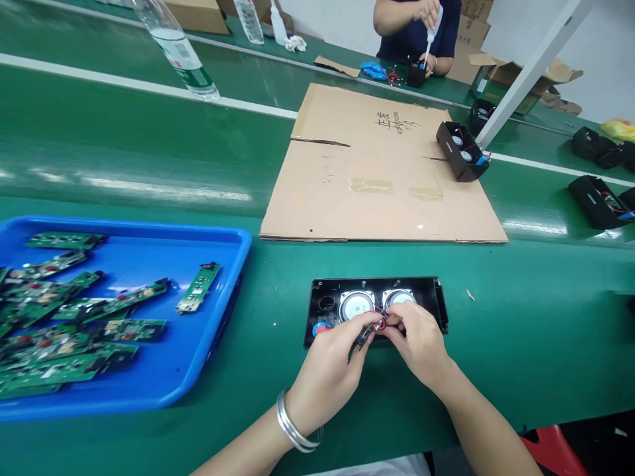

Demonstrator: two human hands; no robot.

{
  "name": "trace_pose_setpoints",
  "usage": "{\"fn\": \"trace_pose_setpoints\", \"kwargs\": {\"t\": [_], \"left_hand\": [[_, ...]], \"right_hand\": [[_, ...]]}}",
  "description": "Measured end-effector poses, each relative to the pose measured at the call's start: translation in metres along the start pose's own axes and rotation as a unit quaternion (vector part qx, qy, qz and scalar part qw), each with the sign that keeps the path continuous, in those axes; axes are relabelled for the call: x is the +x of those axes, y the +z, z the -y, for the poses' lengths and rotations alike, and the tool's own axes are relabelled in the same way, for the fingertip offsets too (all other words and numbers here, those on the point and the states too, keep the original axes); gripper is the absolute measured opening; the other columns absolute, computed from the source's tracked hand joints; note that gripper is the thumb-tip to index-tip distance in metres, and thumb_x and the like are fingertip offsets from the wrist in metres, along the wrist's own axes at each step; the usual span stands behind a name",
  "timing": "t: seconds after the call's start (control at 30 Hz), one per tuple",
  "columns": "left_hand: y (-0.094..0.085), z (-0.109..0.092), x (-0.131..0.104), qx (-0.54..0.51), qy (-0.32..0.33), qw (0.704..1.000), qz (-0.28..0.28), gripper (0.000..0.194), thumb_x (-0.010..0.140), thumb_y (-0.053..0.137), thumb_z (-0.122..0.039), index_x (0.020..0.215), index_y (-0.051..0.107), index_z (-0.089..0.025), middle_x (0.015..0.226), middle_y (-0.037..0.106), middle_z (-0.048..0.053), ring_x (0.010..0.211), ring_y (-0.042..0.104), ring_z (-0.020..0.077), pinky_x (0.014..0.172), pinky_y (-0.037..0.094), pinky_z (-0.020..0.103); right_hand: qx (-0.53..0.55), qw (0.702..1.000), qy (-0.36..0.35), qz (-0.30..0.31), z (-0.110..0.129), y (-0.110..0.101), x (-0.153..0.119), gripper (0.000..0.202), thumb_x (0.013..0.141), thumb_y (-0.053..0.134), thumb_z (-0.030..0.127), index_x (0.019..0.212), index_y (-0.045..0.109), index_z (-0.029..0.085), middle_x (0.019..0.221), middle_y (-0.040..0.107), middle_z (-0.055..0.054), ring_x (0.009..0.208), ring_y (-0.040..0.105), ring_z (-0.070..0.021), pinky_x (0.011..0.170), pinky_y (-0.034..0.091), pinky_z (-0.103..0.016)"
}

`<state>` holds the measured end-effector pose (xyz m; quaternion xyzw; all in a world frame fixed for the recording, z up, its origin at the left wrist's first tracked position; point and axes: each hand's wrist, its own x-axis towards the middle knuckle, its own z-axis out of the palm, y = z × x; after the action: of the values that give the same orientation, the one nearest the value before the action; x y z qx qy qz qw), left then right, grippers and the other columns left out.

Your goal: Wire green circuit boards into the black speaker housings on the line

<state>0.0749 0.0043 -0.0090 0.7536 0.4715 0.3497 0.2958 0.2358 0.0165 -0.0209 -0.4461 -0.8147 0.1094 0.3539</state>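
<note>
A black speaker housing [327, 291] lies on the green bench in front of me, with two round speaker drivers [358, 305] set in it. My left hand [333, 360] is closed on a small circuit board [366, 336], held edge-up over the housing's near side. Close beside it, my right hand [417, 340] pinches thin red and black wires [381, 324] at the board's end. The fingertips partly hide the board and the wires. A blue part [321, 328] with some red sits at the housing's left end.
A blue tray [198, 377] with several green circuit boards [198, 288] stands at left. Flattened cardboard [337, 211] lies beyond the housing, an open black housing [462, 151] on its right corner. A water bottle [183, 59] stands farther back. Across the bench, a person [417, 26] holds a white squeeze bottle.
</note>
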Motion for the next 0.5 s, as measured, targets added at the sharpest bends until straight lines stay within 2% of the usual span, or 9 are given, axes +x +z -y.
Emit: {"fn": "trace_pose_setpoints", "kwargs": {"t": [0.13,0.2,0.23,0.3,0.37,0.4,0.43,0.5], "left_hand": [[0.0,-0.001,0.002,-0.004,-0.018,1.0,0.016,0.023,0.088,0.039,-0.016,0.103,0.057,-0.019,0.094,0.072,0.006,0.086,0.069,0.0185,0.073,0.055,0.025],[0.0,-0.002,0.003,-0.01,-0.04,0.999,0.019,0.023,0.088,0.04,-0.019,0.104,0.056,-0.02,0.093,0.073,0.005,0.083,0.07,0.0187,0.07,0.056,0.025],[-0.001,-0.003,0.003,-0.01,-0.052,0.998,0.018,0.023,0.088,0.041,-0.021,0.106,0.055,-0.02,0.092,0.073,0.004,0.079,0.07,0.0186,0.067,0.056,0.025],[-0.002,-0.005,0.002,-0.005,-0.07,0.997,0.016,0.024,0.087,0.043,-0.024,0.109,0.054,-0.021,0.087,0.073,0.003,0.066,0.07,0.0177,0.06,0.055,0.025],[-0.003,-0.006,0.0,0.013,-0.075,0.997,0.013,0.024,0.086,0.044,-0.026,0.108,0.054,-0.021,0.081,0.073,0.002,0.054,0.067,0.0168,0.055,0.054,0.026],[-0.003,-0.006,0.0,0.024,-0.072,0.997,0.01,0.023,0.086,0.044,-0.027,0.105,0.054,-0.021,0.078,0.073,0.001,0.052,0.066,0.0167,0.054,0.054,0.026],[-0.003,-0.005,-0.001,0.036,-0.068,0.997,0.004,0.02,0.085,0.045,-0.028,0.102,0.055,-0.021,0.075,0.073,0.001,0.051,0.066,0.017,0.052,0.054,0.026],[-0.002,-0.003,-0.001,0.057,-0.056,0.997,-0.013,0.016,0.085,0.047,-0.033,0.093,0.056,-0.021,0.07,0.072,0.0,0.052,0.066,0.018,0.05,0.053,0.026]], "right_hand": [[0.014,0.999,0.032,0.018,-0.001,0.001,-0.003,0.013,0.094,0.042,0.029,0.091,0.05,0.019,0.066,0.057,-0.001,0.059,0.053,-0.0149,0.052,0.046,-0.026],[0.046,0.996,0.055,0.049,-0.003,-0.007,-0.003,0.011,0.092,0.046,0.027,0.099,0.05,0.02,0.073,0.058,-0.002,0.064,0.056,-0.015,0.057,0.05,-0.027],[0.056,0.995,0.059,0.064,-0.005,-0.013,-0.002,0.018,0.09,0.05,0.028,0.107,0.048,0.021,0.082,0.06,-0.004,0.071,0.058,-0.0158,0.063,0.052,-0.028],[0.037,0.994,0.048,0.095,-0.011,-0.026,0.002,0.051,0.08,0.065,0.033,0.123,0.039,0.022,0.11,0.055,-0.011,0.099,0.057,-0.0218,0.082,0.051,-0.037],[-0.033,0.988,0.025,0.148,-0.017,-0.037,0.008,0.089,0.063,0.079,0.039,0.134,0.029,0.021,0.135,0.036,-0.017,0.126,0.035,-0.0325,0.099,0.036,-0.053],[-0.072,0.98,0.015,0.184,-0.019,-0.04,0.011,0.104,0.054,0.083,0.04,0.137,0.025,0.02,0.141,0.027,-0.019,0.132,0.023,-0.0367,0.103,0.026,-0.061],[-0.106,0.97,0.012,0.22,-0.021,-0.04,0.014,0.113,0.048,0.086,0.04,0.139,0.022,0.019,0.143,0.024,-0.021,0.133,0.017,-0.0389,0.103,0.017,-0.066],[-0.15,0.951,0.015,0.27,-0.021,-0.037,0.018,0.116,0.045,0.087,0.038,0.14,0.022,0.018,0.139,0.03,-0.022,0.131,0.022,-0.0393,0.101,0.008,-0.07]]}}
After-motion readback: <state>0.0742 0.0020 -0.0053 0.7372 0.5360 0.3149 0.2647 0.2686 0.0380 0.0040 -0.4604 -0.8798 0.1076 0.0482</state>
